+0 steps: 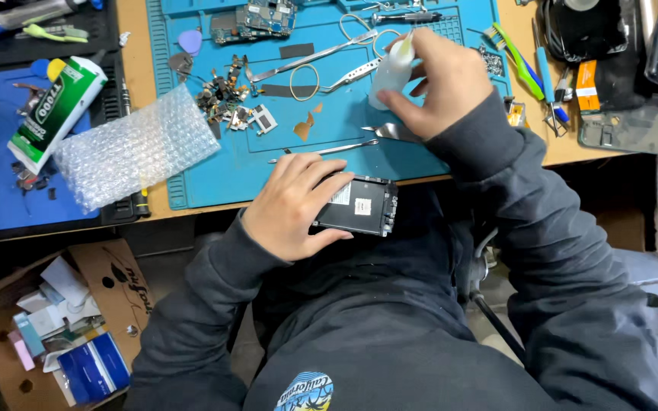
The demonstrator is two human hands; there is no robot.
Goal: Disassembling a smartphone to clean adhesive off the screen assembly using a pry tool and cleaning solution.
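Left hand [292, 204] gripping dark phone frame [359, 205], right hand [436, 85] clasping small white bottle [390, 72], green-white glue box [55, 110] far left

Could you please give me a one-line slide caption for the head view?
Left hand steadies an opened phone at the blue mat's edge; right hand grips a small white bottle.

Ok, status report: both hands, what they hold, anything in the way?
Left hand grips black phone frame at bench edge. Right hand holds small white squeeze bottle over blue mat. Metal tweezers and loose parts lie nearby.
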